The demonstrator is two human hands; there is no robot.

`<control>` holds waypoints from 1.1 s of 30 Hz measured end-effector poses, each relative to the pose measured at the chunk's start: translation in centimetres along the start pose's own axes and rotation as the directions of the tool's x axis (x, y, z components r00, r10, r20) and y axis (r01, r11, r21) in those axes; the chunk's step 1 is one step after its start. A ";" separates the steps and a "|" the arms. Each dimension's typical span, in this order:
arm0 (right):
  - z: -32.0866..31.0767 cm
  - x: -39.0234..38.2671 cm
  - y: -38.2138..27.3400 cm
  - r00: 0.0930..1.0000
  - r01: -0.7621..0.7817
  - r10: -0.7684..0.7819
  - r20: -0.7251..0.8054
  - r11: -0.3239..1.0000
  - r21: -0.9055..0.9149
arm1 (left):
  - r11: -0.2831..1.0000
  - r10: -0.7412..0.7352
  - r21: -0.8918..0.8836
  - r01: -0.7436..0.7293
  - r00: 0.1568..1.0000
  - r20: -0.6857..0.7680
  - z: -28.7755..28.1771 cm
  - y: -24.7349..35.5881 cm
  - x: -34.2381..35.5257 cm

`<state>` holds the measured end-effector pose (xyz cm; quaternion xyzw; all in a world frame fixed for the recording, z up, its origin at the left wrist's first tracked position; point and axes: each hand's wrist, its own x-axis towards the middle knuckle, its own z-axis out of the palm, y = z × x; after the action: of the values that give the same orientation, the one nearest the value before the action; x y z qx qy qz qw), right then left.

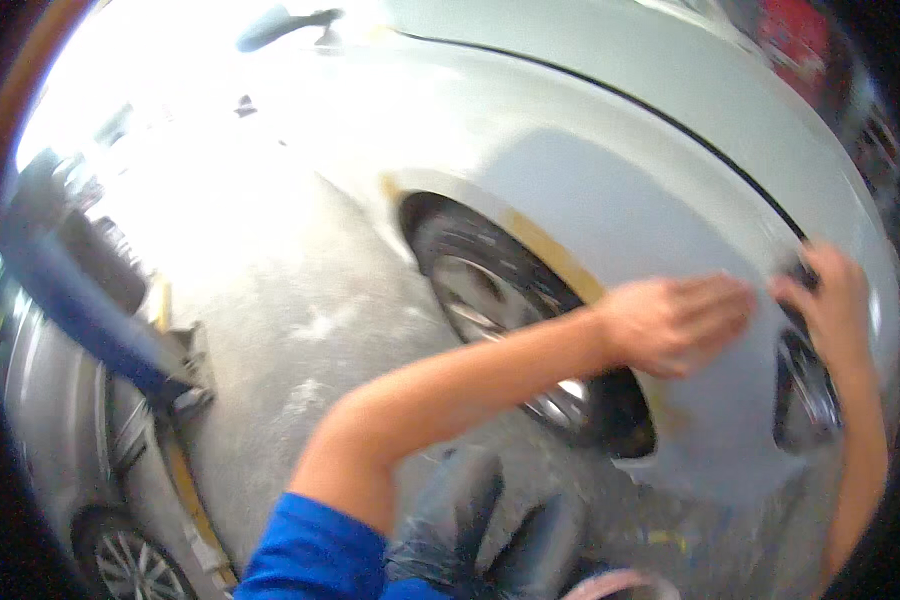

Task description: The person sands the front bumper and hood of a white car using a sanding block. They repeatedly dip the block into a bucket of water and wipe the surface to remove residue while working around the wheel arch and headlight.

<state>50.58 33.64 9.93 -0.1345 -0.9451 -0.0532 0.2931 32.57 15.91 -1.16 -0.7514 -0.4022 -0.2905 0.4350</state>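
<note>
The front fender (610, 200) of a pale car carries a dull grey patch above its wheel arch. My left hand (678, 322) reaches across in front of that patch, fingers stretched out together and smeared by motion; nothing shows in it. Whether it touches the panel I cannot tell. At the car's front corner, my right hand (838, 295) curls its thumb and fingers about something dark, too blurred to name. Just below that hand is the headlight area (808, 390), dark with a shiny part inside. The hood (690, 80) lies beyond a dark curved seam.
A front wheel (490, 295) sits under the arch, which has yellowish strips (555, 250) along its edge. To the left stand a blue lift arm or post (90, 310) and a grey car (50, 400). My bent knees (450, 510) are above the dusty concrete floor (300, 330).
</note>
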 end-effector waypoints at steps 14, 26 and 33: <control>-6.6 -3.7 0.6 0.972 -0.172 0.164 -0.171 0.985 -0.031 | 0.986 -0.025 -0.164 0.017 0.999 -0.048 3.3 1.2 2.2; -8.2 -16.0 0.3 0.743 -0.503 0.667 0.060 0.497 0.707 | 0.972 -0.176 -0.075 0.224 0.898 0.403 0.2 2.4 5.9; -8.8 -15.6 -0.7 0.755 -0.489 0.609 0.243 0.276 0.828 | 0.967 -0.214 -0.035 0.252 0.879 0.427 -2.9 2.2 3.5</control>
<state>67.48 27.87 8.29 -0.2850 -0.7146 0.5166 0.3758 35.96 13.93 2.05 -0.7609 -0.5603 -0.1902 0.2662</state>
